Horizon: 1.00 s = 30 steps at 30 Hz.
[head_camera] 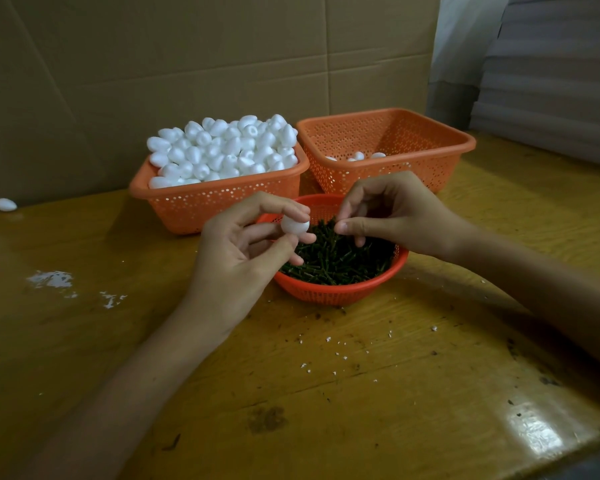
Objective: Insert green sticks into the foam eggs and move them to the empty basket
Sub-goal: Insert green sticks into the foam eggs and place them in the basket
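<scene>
Over stick bowl (340, 293) — foam egg (294, 226) pinched in left grip (243, 252).

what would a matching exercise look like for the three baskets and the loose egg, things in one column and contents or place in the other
Things
1. square orange plastic basket, rear left
2. square orange plastic basket, rear right
3. round red plastic basket
4. lone white foam egg

States
A. holds green sticks
B. lies on the wooden table, far left
C. heaped with white foam eggs
D. only a few eggs at the bottom

Pairs: 1-C, 2-D, 3-A, 4-B
</scene>
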Available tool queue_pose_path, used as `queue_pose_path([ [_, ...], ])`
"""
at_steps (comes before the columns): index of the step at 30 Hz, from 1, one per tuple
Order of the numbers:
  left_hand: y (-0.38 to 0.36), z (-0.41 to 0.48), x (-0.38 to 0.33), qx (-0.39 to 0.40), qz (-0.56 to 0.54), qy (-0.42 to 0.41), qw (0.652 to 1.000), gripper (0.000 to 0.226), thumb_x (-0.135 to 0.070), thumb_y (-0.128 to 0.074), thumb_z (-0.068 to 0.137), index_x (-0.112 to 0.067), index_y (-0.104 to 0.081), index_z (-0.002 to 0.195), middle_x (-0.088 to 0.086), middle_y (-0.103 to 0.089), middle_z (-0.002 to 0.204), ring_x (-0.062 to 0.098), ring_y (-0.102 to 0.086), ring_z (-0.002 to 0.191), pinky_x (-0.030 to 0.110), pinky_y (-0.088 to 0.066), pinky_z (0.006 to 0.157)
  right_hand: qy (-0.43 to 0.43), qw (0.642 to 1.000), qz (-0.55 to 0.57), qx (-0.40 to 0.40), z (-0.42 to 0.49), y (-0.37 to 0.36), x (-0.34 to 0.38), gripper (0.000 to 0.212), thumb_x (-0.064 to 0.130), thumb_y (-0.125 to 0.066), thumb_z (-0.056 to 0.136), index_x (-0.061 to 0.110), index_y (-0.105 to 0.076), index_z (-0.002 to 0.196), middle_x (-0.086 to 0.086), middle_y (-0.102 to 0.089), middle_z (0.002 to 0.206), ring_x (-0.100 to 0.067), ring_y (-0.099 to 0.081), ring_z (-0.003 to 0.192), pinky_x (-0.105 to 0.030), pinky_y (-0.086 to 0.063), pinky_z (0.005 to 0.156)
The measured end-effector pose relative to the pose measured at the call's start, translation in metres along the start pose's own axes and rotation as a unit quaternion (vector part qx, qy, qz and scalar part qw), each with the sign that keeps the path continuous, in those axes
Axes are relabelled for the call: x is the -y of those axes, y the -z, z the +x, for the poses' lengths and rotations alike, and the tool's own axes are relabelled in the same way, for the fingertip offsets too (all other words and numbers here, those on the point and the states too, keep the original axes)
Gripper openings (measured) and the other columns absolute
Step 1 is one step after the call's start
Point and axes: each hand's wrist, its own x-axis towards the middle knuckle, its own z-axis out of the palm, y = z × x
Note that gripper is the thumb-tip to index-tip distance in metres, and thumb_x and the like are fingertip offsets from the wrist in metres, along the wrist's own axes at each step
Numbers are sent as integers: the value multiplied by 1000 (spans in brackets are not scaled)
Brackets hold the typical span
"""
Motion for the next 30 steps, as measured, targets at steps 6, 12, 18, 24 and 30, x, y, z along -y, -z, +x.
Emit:
queue_pose_path([
  [6, 1, 2, 4, -13, -11, -1, 1000, 21, 5, -66, 99, -12, -71, 111, 7, -74, 112, 28, -79, 91, 28, -61, 71, -7, 997, 72, -24, 1, -1, 0, 11, 16, -77, 85, 9, -70, 90, -10, -72, 79, -18, -64, 61, -21, -55, 64],
  [12, 2, 3, 5, -13, -22, 2, 1000, 25, -5, -63, 104, -16, -68, 126, 11, -75, 109, 29, -79, 84, 33, -62, 69, -21, 996, 80, -17, 1, 4, 1, 17, 18, -70, 92, 6, -74, 103, 1, -72, 75, -20, -63, 65, -32, -56, 71],
  [18, 1, 3, 5, -16, -22, 20, 999, 41, 2, -63, 102, -18, -61, 138, 10, -72, 115, 26, -77, 96, 28, -61, 71, -13, 997, 73, 8, -1, 5, 4, 8, 16, -69, 92, 9, -73, 93, -1, -72, 74, -16, -64, 61, -24, -56, 66],
  [24, 1, 5, 4, -42, -32, 47, 998, 26, 6, -60, 103, -3, -67, 126, 9, -72, 126, 24, -78, 106, 27, -62, 74, -9, 993, 115, 25, -1, 10, 4, 7, 13, -68, 95, 10, -73, 92, -5, -76, 82, -20, -70, 63, -26, -59, 66],
  [30, 0, 5, 1, -44, -73, 54, 995, 22, -9, -65, 99, -9, -63, 121, 16, -76, 114, 28, -78, 106, 29, -63, 75, 10, 992, 120, -24, 0, 5, 4, 6, 11, -74, 90, 7, -76, 92, -15, -75, 83, -26, -65, 59, -26, -57, 61],
])
